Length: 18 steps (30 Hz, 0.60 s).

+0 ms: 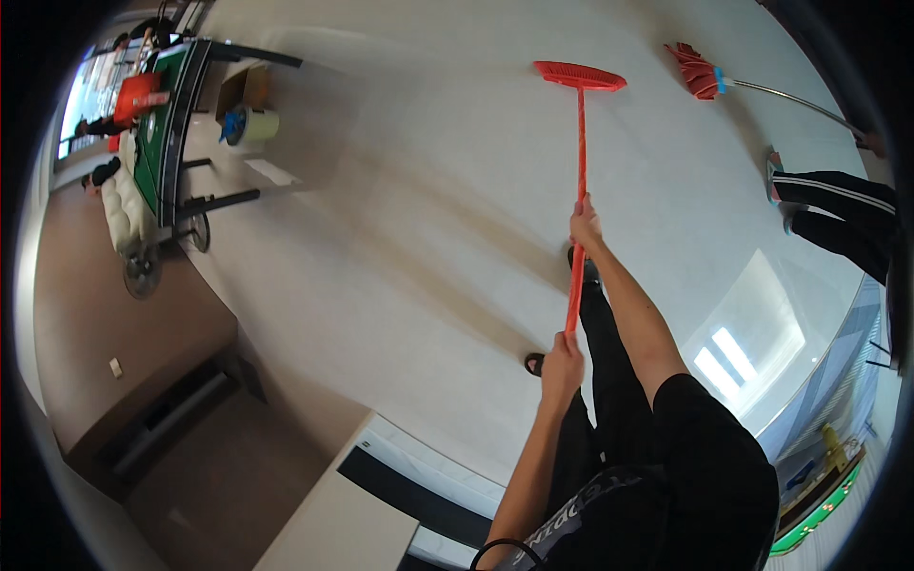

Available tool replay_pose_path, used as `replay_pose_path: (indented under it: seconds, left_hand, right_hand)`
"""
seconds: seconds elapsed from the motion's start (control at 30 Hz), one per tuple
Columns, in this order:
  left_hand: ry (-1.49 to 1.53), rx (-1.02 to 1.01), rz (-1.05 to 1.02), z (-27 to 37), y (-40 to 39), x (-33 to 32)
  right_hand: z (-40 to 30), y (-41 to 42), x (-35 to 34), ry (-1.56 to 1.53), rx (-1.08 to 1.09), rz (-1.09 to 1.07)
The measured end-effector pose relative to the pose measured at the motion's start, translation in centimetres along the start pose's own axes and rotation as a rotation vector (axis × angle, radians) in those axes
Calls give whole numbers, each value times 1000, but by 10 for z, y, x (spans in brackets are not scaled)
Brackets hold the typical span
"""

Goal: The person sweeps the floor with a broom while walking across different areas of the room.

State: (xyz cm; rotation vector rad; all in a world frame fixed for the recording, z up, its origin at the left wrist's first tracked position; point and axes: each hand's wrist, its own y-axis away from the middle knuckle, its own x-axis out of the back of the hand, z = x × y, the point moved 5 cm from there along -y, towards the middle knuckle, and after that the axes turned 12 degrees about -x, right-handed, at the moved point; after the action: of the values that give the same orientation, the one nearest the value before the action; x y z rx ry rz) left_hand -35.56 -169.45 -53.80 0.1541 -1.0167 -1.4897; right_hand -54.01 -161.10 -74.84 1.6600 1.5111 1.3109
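Note:
A red plastic push-type broom runs up the middle of the view, its bristled head (580,76) at the far end against the pale glossy floor (428,235). My right hand (587,224) grips the red broom handle (582,143) partway along. Closer to my body, my left hand (563,367) is closed around the handle's upper end. Both arms reach forward, the right one farther out. Below the handle are my feet in dark open shoes, the left shoe (534,364) lying nearer than the right. Whether the bristles press on the floor cannot be told.
At the right, another person in striped black trousers (835,191) stands beside a red mop (698,71) with a metal pole. A green-topped table (166,135) on dark legs, a cardboard box (243,93) and a bin (258,125) stand far left. A cabinet (335,514) is near me, lower left.

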Motion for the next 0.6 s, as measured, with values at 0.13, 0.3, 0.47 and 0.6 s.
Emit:
replay_pose_path:
  seconds: [0.13,0.3,0.47,0.6]
  left_hand:
    - [2,192,-92,-77,119,5]
    - [86,298,-111,-156,311,62]
    - [1,326,-99,-125,345,61]
    - [250,124,-140,-61,192,74]
  right_hand:
    - [90,83,-33,300,580,462]
    - [251,252,-104,274,-129,-116]
    - [223,299,-80,221,128,127]
    - [89,192,-82,226,235,116]
